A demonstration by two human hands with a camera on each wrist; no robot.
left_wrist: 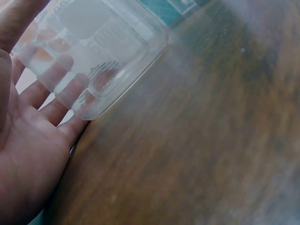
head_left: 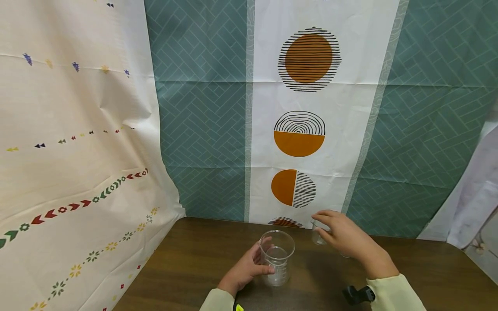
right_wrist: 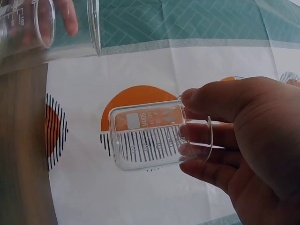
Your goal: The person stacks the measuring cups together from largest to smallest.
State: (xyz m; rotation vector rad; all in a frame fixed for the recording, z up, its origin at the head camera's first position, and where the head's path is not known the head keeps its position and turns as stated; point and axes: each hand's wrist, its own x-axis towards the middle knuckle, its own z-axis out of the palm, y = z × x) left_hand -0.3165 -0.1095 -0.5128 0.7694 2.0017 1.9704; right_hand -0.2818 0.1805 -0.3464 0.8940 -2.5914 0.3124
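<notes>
The work looks partway along. A middle beaker (right_wrist: pixel 28 26) already sits inside the big beaker (head_left: pixel 285 259), which the left hand (head_left: pixel 249 268) grips, thumb in front and fingers behind, over the counter (head_left: pixel 202 259). The small beaker (right_wrist: pixel 145 136) is not in there: the right hand (head_left: pixel 344 233) holds it upright by the rim, raised near the counter's far edge, apart from the pair. A glass edge (head_left: pixel 345 256) below the right wrist seems still untouched.

"500" on the big glass (left_wrist: pixel 110 44), "50ml" on the little glass (right_wrist: pixel 145 140), "100" on the middle glass (right_wrist: pixel 23 30) inside the big one
</notes>
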